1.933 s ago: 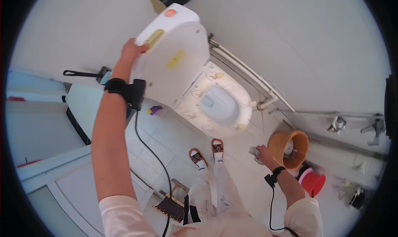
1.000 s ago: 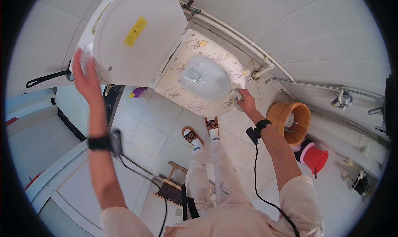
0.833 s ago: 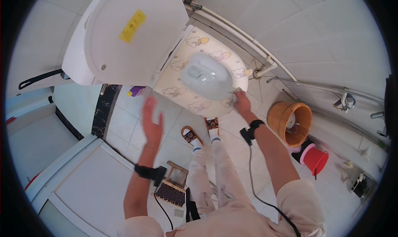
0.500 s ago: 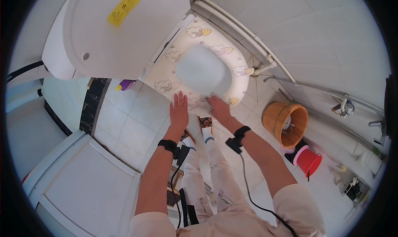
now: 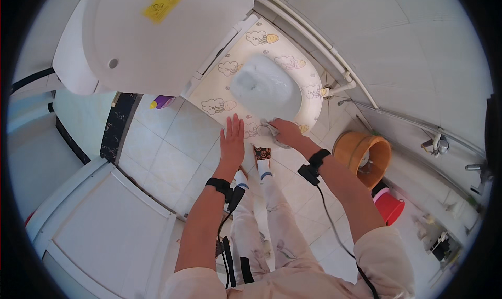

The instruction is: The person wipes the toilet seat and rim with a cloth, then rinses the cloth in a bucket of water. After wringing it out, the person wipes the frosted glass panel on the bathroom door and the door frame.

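Both hands are down at the toilet now. The left hand [image 5: 232, 140] is spread flat, fingers straight and apart, palm down at the front edge of the seat [image 5: 225, 69] — holding nothing. The right hand [image 5: 285, 131] is closed over a grey cloth [image 5: 267, 126], pressing it onto the front rim of the seat, just beside the left hand's fingertips. The seat is cream with small cartoon prints, and the pale bowl [image 5: 265, 86] shows through its middle.

The lid [image 5: 167, 32] stands raised behind the seat, white, with a yellow sticker near its top. Each wrist wears a black band with a cable trailing back along the arm.

Left of the toilet, on the tiled floor, lies a small purple bottle [image 5: 163, 101] with a yellow cap, close to the toilet's base. To the toilet's right stands a wooden bucket [image 5: 363, 152], and just past it a red pail [image 5: 389, 207]. White pipes [image 5: 314, 43] run along the wall behind the toilet. The person's feet [image 5: 261, 168] are planted right in front of the bowl, under the two hands.
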A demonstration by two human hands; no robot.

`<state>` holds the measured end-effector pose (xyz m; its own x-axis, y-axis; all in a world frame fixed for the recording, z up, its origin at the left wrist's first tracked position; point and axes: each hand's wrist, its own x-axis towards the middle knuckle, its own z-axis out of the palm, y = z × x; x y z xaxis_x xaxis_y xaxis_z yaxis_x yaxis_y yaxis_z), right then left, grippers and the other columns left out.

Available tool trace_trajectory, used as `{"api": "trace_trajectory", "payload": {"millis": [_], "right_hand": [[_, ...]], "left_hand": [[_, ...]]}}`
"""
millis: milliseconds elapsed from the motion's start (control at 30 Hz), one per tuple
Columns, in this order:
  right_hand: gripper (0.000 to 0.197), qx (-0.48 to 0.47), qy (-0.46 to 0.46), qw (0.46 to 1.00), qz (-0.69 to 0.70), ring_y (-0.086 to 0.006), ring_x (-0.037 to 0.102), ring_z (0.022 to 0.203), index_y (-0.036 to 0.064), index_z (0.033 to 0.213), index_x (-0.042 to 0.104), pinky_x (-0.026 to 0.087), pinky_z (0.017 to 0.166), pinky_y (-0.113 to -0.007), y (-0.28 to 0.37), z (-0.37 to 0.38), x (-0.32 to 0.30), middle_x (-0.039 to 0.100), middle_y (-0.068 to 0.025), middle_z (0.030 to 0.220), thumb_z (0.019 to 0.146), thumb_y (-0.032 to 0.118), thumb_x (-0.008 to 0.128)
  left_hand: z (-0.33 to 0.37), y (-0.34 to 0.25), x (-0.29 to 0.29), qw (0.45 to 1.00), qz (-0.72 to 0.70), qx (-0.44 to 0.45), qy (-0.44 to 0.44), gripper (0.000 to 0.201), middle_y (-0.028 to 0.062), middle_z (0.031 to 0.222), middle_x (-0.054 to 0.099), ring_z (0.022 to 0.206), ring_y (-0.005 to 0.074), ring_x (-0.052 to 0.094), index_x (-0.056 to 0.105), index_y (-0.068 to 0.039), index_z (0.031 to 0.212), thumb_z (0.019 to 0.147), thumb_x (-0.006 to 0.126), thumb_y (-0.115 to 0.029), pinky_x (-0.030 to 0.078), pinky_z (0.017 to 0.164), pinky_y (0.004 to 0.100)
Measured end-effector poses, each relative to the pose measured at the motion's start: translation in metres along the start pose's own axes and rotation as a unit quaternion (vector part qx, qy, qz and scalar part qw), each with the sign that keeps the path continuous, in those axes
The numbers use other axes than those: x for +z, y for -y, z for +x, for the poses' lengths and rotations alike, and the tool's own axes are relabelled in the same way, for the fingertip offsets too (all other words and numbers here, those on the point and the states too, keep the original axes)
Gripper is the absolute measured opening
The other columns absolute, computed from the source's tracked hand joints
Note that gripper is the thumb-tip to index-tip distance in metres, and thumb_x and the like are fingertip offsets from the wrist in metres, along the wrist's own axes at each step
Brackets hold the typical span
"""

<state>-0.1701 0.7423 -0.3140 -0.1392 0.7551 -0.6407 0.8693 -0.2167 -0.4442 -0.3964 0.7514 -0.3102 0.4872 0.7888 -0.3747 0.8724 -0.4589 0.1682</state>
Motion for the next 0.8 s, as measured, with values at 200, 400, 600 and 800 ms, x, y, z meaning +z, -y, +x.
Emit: {"api": "trace_trajectory", "payload": {"millis": [200,400,600,800], "right_hand": [[0.044,-0.041,-0.071,0.993,0.079,-0.0284,0.06,0.102,0.0156,0.116,0.061,0.049,0.086,-0.039,0.018,0.045,0.016,0.061,-0.008,0.107,0.073,0.021,0.068],[0.042,-0.062,0.042,0.994,-0.074,-0.0284,0.06,0.1,0.013,0.113,0.063,0.049,0.085,-0.038,0.0,0.035,-0.005,0.061,-0.0076,0.108,0.072,0.014,0.064],[0.041,-0.091,0.01,0.995,0.029,-0.0294,0.061,0.097,0.0139,0.113,0.063,0.049,0.082,-0.039,0.003,0.038,-0.009,0.062,-0.0078,0.11,0.072,0.012,0.063],[0.041,-0.096,0.001,0.995,0.033,-0.03,0.062,0.094,0.0125,0.111,0.062,0.05,0.079,-0.039,0.014,0.051,-0.013,0.061,-0.007,0.107,0.071,0.011,0.063]], "left_hand": [[0.0,-0.003,0.002,1.0,-0.003,-0.001,-0.016,0.065,0.0139,0.157,0.012,0.144,0.0322,0.017,0.026,-0.002,0.146,0.085,0.048,-0.008,0.031,0.107,0.0476],[-0.002,0.0,-0.001,1.0,0.011,0.006,-0.011,0.065,0.0147,0.156,0.013,0.144,0.0321,0.017,0.026,-0.002,0.146,0.085,0.048,-0.009,0.031,0.107,0.0472],[0.001,-0.004,0.003,1.0,0.003,-0.003,-0.009,0.065,0.0134,0.157,0.013,0.144,0.031,0.016,0.025,-0.003,0.147,0.086,0.047,-0.01,0.03,0.108,0.0474],[-0.002,0.0,0.008,0.999,-0.041,0.003,-0.035,0.068,0.0136,0.157,0.011,0.144,0.0338,0.015,0.023,-0.003,0.147,0.084,0.049,-0.006,0.031,0.107,0.0512]]}}
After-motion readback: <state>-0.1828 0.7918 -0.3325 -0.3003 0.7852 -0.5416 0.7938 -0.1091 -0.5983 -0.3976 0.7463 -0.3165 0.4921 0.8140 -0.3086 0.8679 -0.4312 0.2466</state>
